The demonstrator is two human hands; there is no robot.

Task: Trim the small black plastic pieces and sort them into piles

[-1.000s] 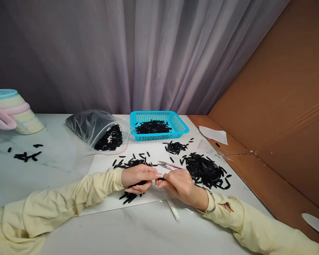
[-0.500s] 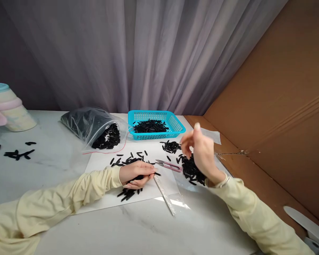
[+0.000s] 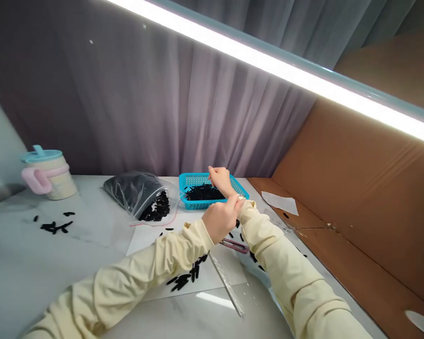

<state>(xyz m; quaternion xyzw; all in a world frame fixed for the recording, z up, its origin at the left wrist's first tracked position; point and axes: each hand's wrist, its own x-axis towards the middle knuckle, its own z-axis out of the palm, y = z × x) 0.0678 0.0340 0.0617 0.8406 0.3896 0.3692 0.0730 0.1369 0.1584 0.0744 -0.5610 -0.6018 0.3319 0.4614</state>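
Black strips (image 3: 180,282): loose on white sheet (image 3: 144,235) below left forearm (image 3: 137,273); long axes mostly slanting toward counter's (image 3: 102,249) back-right corner.
Left hand (image 3: 222,219): knuckles up, fingers curled against right cuff (image 3: 248,209); grip's hold cannot be told.
Right hand (image 3: 219,179): extended across blue basket (image 3: 198,205), counter's back edge; grip's opening, contents cannot be told.

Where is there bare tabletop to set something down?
Bare tabletop lies between the black pieces near the tumbler, the white paper and the left sleeve; more lies in front of the paper, beside that sleeve. It's crowded around the left hand, right hand, pink-handled snips, blue basket and plastic zip bag.
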